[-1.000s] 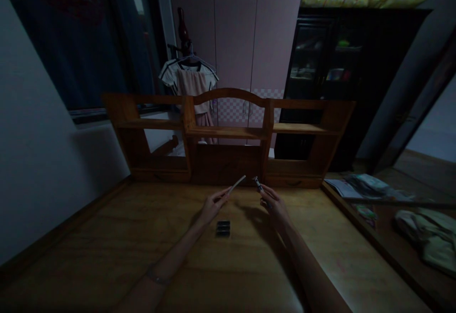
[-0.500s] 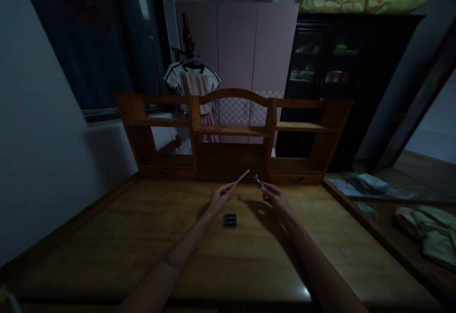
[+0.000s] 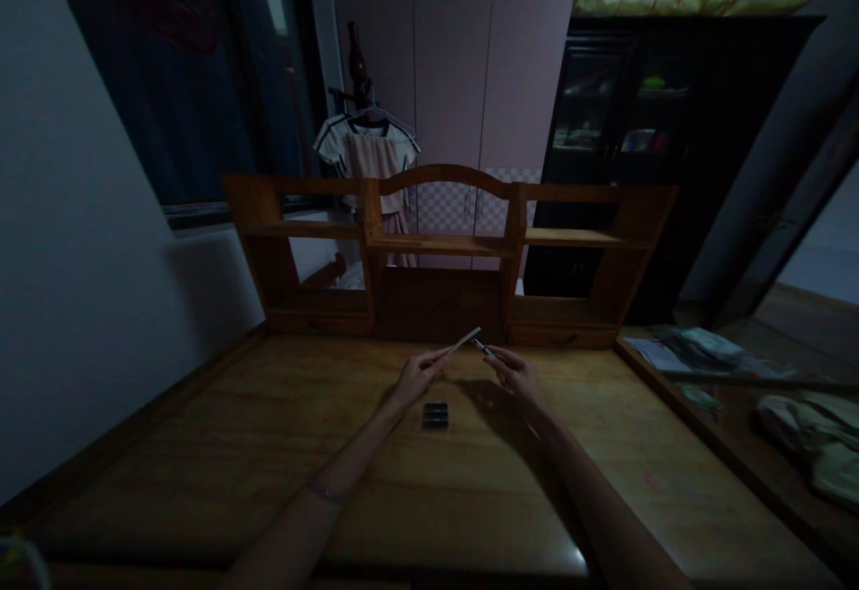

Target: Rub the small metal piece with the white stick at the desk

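Note:
My left hand [image 3: 417, 378] pinches a thin pale flat strip [image 3: 464, 341] that slants up to the right. My right hand [image 3: 516, 371] grips a small metal tool [image 3: 481, 347] whose tip points left and meets the strip's far end. Both hands hover above a wooden desk [image 3: 201, 465], just in front of a wooden shelf unit [image 3: 443, 245]. A small dark object [image 3: 436, 415] lies on the desk under my hands. The room is dim, so finer detail is lost.
Behind the shelf unit stand a pink wardrobe [image 3: 456, 80], hanging clothes [image 3: 368, 156] and a dark glass-door cabinet [image 3: 604, 124]. Papers [image 3: 677, 353] and crumpled cloth [image 3: 805, 433] lie on a lower surface to the right. A white wall [image 3: 67, 303] borders the desk's left side.
My hands have drawn closer together, so the tool's tip and the strip's end now meet. The view has shifted slightly leftward.

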A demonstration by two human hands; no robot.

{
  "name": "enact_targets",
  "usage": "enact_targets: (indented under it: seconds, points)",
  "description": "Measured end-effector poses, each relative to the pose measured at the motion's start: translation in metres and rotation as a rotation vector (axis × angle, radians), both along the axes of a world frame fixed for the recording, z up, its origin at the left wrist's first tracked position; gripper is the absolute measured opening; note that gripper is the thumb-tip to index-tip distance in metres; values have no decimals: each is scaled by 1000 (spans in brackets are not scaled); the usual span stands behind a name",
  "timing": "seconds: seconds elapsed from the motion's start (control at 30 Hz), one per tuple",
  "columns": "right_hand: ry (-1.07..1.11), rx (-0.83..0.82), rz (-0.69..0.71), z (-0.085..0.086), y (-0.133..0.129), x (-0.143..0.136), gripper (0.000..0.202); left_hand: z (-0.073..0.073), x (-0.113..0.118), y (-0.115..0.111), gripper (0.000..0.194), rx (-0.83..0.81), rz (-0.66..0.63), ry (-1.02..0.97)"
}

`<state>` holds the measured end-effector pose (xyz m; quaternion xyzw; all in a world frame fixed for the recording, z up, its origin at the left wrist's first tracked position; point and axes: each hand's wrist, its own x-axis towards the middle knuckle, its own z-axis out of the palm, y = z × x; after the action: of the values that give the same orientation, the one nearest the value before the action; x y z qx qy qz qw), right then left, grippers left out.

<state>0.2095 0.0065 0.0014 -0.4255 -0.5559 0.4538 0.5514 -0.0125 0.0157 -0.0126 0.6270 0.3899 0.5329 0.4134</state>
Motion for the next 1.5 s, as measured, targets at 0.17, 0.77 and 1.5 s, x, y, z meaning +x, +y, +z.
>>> enact_targets:
  seconds: [0.17, 0.77, 1.5]
  points:
    - [-11, 32, -14, 2, -2, 0, 52, -3, -1, 2, 46, 26, 22, 6]
    - [-88, 135, -52, 2, -1, 5, 45, -1, -4, -1, 39, 148, 161, 169]
    - [-70, 93, -71, 0, 0, 5, 51, -5, -10, 7, 41, 128, 159, 117]
